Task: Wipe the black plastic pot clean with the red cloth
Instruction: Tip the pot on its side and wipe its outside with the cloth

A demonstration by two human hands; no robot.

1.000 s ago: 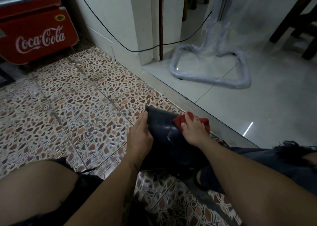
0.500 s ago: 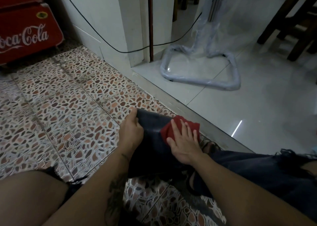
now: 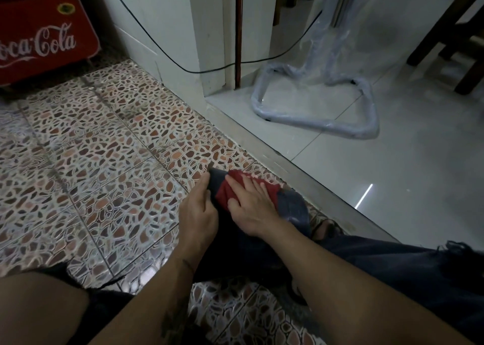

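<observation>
Presently: pot on its side over the patterned floor, between my legs; my left hand grips its left wall. My right hand, fingers spread flat, presses the cloth onto the pot's upper side.

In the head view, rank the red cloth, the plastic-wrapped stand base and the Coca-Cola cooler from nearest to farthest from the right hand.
1. red cloth, under the right hand, on the black pot.
2. plastic-wrapped stand base, ahead on the white floor.
3. Coca-Cola cooler, far left corner.
</observation>
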